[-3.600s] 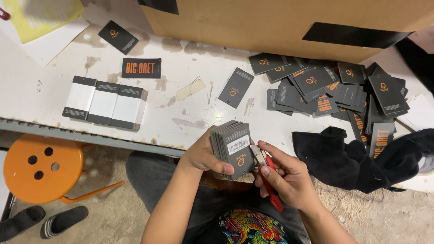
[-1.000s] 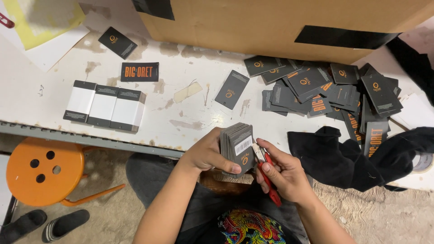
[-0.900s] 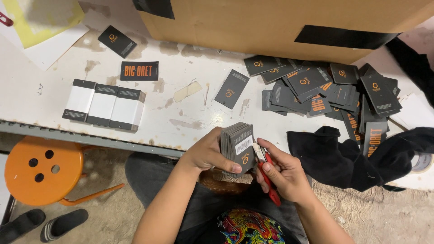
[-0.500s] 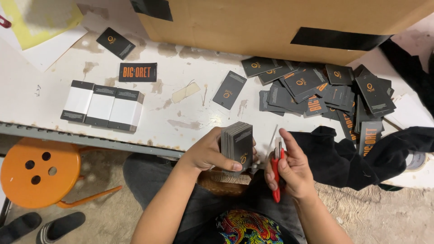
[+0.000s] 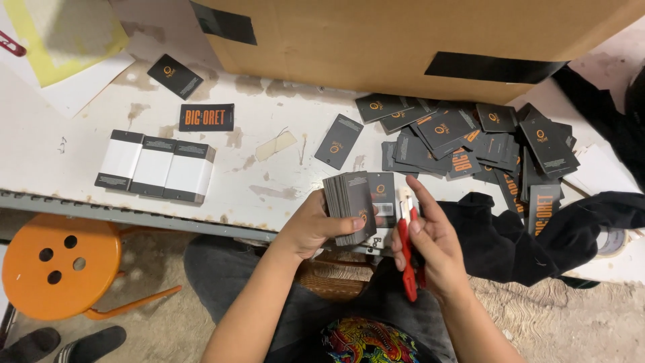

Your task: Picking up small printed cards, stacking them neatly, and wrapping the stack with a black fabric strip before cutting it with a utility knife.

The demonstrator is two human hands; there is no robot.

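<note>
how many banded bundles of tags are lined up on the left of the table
3, side by side near the table's front edge: left bundle, middle bundle, right bundle. None looks hidden.

A small garment-packing workshop. A worn, stained white worktable (image 5: pixel 87 114) fills the upper frame, with a big taped cardboard carton (image 5: pixel 376 40) at the top. Dark hang tags (image 5: pixel 470 144) lie heaped at the right, banded tag bundles (image 5: pixel 156 167) at the left, black cloth (image 5: pixel 531 232) at the right edge. An orange plastic stool (image 5: pixel 57 265) stands on bare concrete at the lower left.
</note>
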